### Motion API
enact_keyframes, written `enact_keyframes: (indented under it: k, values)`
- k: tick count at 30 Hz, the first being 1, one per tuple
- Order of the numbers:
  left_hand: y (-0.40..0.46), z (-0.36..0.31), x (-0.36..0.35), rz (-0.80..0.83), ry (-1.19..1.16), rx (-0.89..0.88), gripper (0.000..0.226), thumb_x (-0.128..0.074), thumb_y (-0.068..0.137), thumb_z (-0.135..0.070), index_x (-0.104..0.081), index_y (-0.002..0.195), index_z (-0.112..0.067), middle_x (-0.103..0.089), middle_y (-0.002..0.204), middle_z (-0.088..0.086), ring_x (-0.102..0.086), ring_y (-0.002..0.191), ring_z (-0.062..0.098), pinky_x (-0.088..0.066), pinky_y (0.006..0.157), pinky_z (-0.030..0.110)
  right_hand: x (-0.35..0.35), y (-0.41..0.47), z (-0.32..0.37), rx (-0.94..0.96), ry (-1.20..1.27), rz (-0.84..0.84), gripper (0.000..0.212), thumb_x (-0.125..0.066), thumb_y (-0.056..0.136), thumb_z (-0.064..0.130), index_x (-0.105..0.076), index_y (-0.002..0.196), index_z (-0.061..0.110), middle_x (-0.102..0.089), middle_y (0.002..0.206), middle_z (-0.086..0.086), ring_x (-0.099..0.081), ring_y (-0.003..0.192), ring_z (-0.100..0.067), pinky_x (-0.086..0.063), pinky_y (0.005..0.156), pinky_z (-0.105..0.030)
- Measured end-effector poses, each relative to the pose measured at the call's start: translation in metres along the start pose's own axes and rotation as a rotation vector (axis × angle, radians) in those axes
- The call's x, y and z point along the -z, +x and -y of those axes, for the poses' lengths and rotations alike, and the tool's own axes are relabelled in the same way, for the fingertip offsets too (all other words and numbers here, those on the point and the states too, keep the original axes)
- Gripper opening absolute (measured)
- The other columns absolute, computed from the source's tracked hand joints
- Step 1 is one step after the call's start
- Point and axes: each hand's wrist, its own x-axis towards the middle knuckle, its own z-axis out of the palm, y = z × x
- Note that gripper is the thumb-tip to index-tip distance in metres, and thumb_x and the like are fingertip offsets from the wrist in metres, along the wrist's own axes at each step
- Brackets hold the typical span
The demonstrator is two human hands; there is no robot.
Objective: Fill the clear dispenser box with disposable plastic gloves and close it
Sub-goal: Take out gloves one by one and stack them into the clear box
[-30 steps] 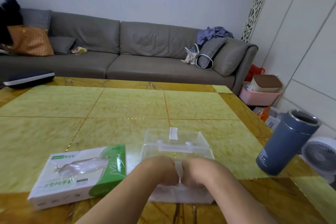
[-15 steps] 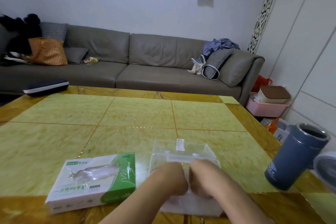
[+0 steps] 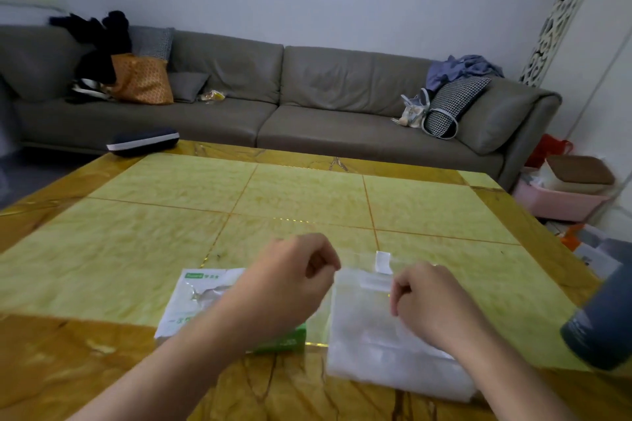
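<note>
Head view is showing the clear dispenser box (image 3: 386, 328) lying on the yellow counter (image 3: 307, 195) close to the person, its body looking milky white, with a small white tab (image 3: 383, 261) standing up at its far edge. Just to its left the green-and-white glove carton (image 3: 201, 297) is lying, partly hidden by the left forearm.

Both hands are hovering over this spot with fingers curled in. The left hand (image 3: 294, 280) is sitting above the carton's right end, its grip loosely closed; whether it is pinching anything I cannot tell. The right hand (image 3: 424, 297) is resting over the box's right side in a similar half-fist, and whether it is touching or holding the box I cannot tell either.

Judging by this, the person is working at the box's lid or far edge. To do it well, one hand should be steadying the light, slippery body against the counter while the other is working the tab, applying pressure evenly so the thin plastic is not flexing or skidding. A dark blue-grey tumbler (image 3: 602, 314) is standing near the right elbow, so elbow movement should be staying small.
</note>
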Motion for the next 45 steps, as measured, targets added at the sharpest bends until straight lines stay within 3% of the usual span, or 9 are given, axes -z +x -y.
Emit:
enact_keyframes:
  k: [5, 8, 12, 15, 18, 24, 30, 37, 45]
  values:
    - [-0.014, 0.058, 0.043, 0.018, 0.229, 0.168, 0.012, -0.069, 0.094, -0.026, -0.068, 0.086, -0.034, -0.069, 0.080, -0.018, -0.065, 0.074, -0.002, -0.054, 0.068, 0.016, 0.002, -0.006, 0.011, 0.003, 0.112, -0.212, 0.032, -0.053, 0.078, 0.001, -0.069, 0.061, 0.023, -0.061, 0.051, 0.016, -0.053, 0.045, -0.010, -0.033, 0.046, -0.025]
    - [-0.019, 0.075, 0.045, 0.125, 0.389, 0.216, 0.007, -0.070, 0.094, -0.039, -0.067, 0.089, -0.038, -0.066, 0.088, -0.021, -0.064, 0.079, -0.003, -0.056, 0.075, 0.018, -0.001, -0.009, 0.020, 0.114, 0.084, -0.275, 0.033, -0.053, 0.080, -0.002, -0.065, 0.065, 0.026, -0.062, 0.057, 0.018, -0.054, 0.051, -0.007, -0.039, 0.047, -0.029]
    - [-0.018, 0.084, 0.038, 0.125, 0.431, 0.264, 0.015, -0.075, 0.087, -0.052, -0.072, 0.091, -0.037, -0.065, 0.091, -0.019, -0.063, 0.079, 0.001, -0.060, 0.075, 0.032, -0.010, -0.022, 0.045, 0.483, -0.026, -0.155, 0.051, -0.048, 0.077, -0.008, -0.073, 0.098, 0.031, -0.070, 0.095, 0.020, -0.062, 0.096, -0.009, -0.054, 0.090, -0.035]
    - [-0.015, 0.084, 0.032, 0.095, 0.458, 0.266, 0.015, -0.075, 0.088, -0.050, -0.071, 0.087, -0.036, -0.065, 0.088, -0.017, -0.064, 0.075, 0.002, -0.061, 0.073, 0.032, -0.025, -0.034, 0.068, 0.681, -0.176, 0.039, 0.070, -0.043, 0.083, -0.006, -0.060, 0.142, 0.028, -0.060, 0.140, 0.015, -0.046, 0.134, -0.009, -0.024, 0.120, -0.024]
    - [-0.013, 0.084, 0.027, 0.066, 0.487, 0.253, 0.016, -0.073, 0.091, -0.040, -0.064, 0.078, -0.037, -0.063, 0.085, -0.016, -0.062, 0.075, 0.004, -0.060, 0.072, 0.034, -0.042, -0.043, 0.085, 0.763, -0.244, 0.141, 0.068, -0.047, 0.087, 0.001, -0.048, 0.151, 0.024, -0.049, 0.151, 0.010, -0.039, 0.139, -0.015, -0.022, 0.121, -0.025]
    - [-0.014, 0.086, 0.031, -0.022, 0.426, 0.216, 0.015, -0.062, 0.098, -0.032, -0.060, 0.083, -0.034, -0.064, 0.082, -0.017, -0.060, 0.070, 0.004, -0.050, 0.058, 0.028, -0.048, -0.044, 0.093, 0.762, -0.346, 0.160, 0.063, -0.057, 0.086, 0.004, -0.051, 0.147, 0.019, -0.049, 0.150, 0.003, -0.043, 0.133, -0.022, -0.030, 0.115, -0.030]
    - [-0.013, 0.082, 0.036, -0.124, 0.168, 0.119, 0.020, -0.062, 0.098, -0.023, -0.062, 0.083, -0.036, -0.068, 0.081, -0.019, -0.063, 0.077, 0.001, -0.057, 0.071, 0.035, -0.047, -0.045, 0.091, 0.726, -0.319, 0.165, 0.057, -0.055, 0.086, 0.004, -0.056, 0.140, 0.022, -0.052, 0.144, 0.005, -0.043, 0.131, -0.021, -0.033, 0.113, -0.029]
    - [-0.017, 0.091, 0.043, 0.046, 0.409, 0.148, 0.012, -0.069, 0.094, -0.046, -0.060, 0.089, -0.039, -0.061, 0.094, -0.023, -0.058, 0.089, -0.004, -0.050, 0.076, 0.021, -0.046, -0.046, 0.091, 0.717, -0.323, 0.178, 0.063, -0.054, 0.088, 0.002, -0.052, 0.148, 0.020, -0.051, 0.148, 0.003, -0.042, 0.136, -0.021, -0.031, 0.117, -0.030]
    - [-0.014, 0.089, 0.027, -0.099, 0.340, 0.141, 0.012, -0.066, 0.098, -0.034, -0.074, 0.090, -0.035, -0.069, 0.080, -0.017, -0.064, 0.074, 0.004, -0.057, 0.068, 0.034, -0.043, -0.045, 0.093, 0.704, -0.315, 0.193, 0.066, -0.054, 0.087, -0.001, -0.054, 0.149, 0.020, -0.051, 0.150, 0.006, -0.040, 0.140, -0.022, -0.030, 0.120, -0.031]
